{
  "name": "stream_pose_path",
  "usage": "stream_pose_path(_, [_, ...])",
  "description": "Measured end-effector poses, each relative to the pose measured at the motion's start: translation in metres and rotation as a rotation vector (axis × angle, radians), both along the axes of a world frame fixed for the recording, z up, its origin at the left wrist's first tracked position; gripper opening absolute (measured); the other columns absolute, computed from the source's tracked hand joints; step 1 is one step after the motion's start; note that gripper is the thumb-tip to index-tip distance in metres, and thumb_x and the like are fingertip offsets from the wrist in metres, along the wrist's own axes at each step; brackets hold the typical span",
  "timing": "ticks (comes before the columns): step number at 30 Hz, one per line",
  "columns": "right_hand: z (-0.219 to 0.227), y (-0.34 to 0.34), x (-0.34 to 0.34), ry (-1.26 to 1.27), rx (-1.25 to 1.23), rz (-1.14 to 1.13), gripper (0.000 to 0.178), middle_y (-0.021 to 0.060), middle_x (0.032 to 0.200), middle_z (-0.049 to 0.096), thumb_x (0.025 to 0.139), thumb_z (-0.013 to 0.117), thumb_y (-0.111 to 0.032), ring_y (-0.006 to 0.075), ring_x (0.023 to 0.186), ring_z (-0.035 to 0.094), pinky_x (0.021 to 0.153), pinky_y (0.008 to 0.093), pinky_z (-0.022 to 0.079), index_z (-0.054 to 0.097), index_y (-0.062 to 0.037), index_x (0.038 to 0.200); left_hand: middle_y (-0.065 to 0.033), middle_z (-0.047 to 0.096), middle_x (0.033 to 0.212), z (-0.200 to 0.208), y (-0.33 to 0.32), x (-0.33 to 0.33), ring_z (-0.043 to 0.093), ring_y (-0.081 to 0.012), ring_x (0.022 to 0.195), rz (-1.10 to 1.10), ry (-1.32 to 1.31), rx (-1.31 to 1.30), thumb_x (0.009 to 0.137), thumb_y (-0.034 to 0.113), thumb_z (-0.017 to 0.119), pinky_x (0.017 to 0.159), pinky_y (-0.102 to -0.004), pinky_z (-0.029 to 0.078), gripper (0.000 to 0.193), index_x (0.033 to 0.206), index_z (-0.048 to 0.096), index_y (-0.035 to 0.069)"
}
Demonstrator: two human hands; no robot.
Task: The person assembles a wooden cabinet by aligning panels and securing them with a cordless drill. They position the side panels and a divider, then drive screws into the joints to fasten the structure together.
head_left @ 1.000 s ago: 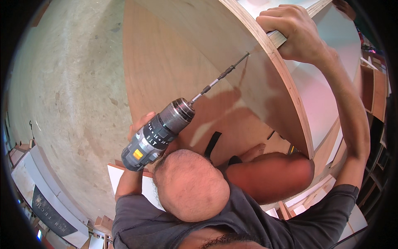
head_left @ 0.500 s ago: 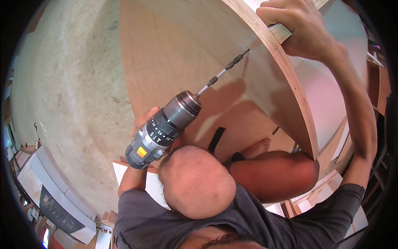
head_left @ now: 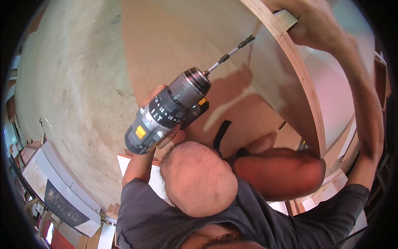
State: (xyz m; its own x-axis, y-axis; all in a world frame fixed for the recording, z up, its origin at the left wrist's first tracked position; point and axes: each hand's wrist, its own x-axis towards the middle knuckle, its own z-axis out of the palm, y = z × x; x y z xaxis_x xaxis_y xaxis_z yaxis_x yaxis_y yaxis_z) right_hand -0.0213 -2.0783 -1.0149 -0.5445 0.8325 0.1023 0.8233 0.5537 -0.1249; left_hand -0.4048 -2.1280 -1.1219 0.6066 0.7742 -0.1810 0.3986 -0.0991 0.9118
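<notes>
My left hand (head_left: 152, 94), mostly hidden behind a grey-black cordless drill (head_left: 166, 108), is closed round its grip. From the chuck a long driver bit (head_left: 226, 57) points up and right at the inner face of an upright plywood panel (head_left: 273, 79). Whether its tip touches the wood, I cannot tell. At the upper right my right hand (head_left: 311, 23) wraps round a pale wood strip (head_left: 286, 19) on the outer side of the panel's edge. Some of those fingers are hidden behind the strip and panel.
A plywood sheet (head_left: 153, 54) lies under the upright panel, beside bare concrete floor (head_left: 74, 91). My knees (head_left: 199, 178) are close below the drill. A black strap (head_left: 222, 135) lies on the plywood. A white curved piece (head_left: 66, 182) and wood offcuts stand at lower left.
The drill has shifted slightly up and right, and its bit tip sits higher against the panel. The battery now shows beneath it. My right hand keeps its grip on the strip.
</notes>
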Motion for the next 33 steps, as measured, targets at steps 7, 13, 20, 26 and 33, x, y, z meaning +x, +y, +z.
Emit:
stream_pose_path(7, [0.009,0.003,-0.001,-0.112,-0.136,-0.065,0.018,-0.0027,0.063,0.064,0.066,0.075,-0.010,0.0128,0.055,0.057,0.050,0.0332,0.040,0.058,-0.0156,0.066,-0.0070,0.064,0.093,-0.037,0.003,-0.011,0.063,-0.0133,0.074,-0.014,-0.067,-0.006,0.083,0.026,0.082,0.068,-0.0300,0.052,0.053,0.122,0.054,0.003])
stream_pose_path(13, [0.012,-0.001,-0.005,-0.012,-0.123,-0.072,0.012,-0.0014,0.064,0.065,0.069,0.072,-0.013,0.0150,0.055,0.058,0.052,0.0359,0.042,0.060,-0.0149,0.068,-0.0075,0.063,0.096,-0.040,-0.003,-0.015,0.062,-0.0132,0.075,0.004,-0.077,-0.033,0.085,0.024,0.079,0.070,-0.0303,0.052,0.049,0.122,0.054,0.003])
stream_pose_path(20, [0.003,-0.002,-0.004,-0.052,-0.098,-0.079,0.012,0.0007,0.065,0.067,0.068,0.074,-0.016,0.0191,0.057,0.063,0.053,0.0371,0.045,0.062,-0.0143,0.070,-0.0080,0.062,0.100,-0.049,-0.015,-0.019,0.061,-0.0131,0.075,0.037,-0.095,-0.046,0.088,0.021,0.075,0.072,-0.0306,0.051,0.045,0.122,0.053,0.003])
stream_pose_path(26, [0.004,-0.007,-0.001,-0.069,-0.131,-0.100,0.018,0.0076,0.073,0.069,0.067,0.079,-0.017,0.0302,0.070,0.067,0.063,0.0434,0.050,0.066,-0.0121,0.078,-0.0085,0.062,0.103,-0.061,-0.019,-0.016,0.060,-0.0130,0.075,0.052,-0.145,-0.045,0.090,0.019,0.072,0.074,-0.0309,0.051,0.041,0.122,0.053,0.003])
stream_pose_path(33, [0.020,-0.018,0.003,-0.087,-0.031,-0.102,0.046,0.0155,0.117,0.068,0.082,0.078,-0.011,0.0287,0.122,0.058,0.105,0.0419,0.048,0.064,0.0023,0.124,-0.0090,0.061,0.106,-0.042,-0.047,-0.018,0.058,-0.0128,0.076,0.321,-0.262,-0.143,0.093,0.017,0.068,0.075,-0.0312,0.050,0.036,0.122,0.053,0.002])
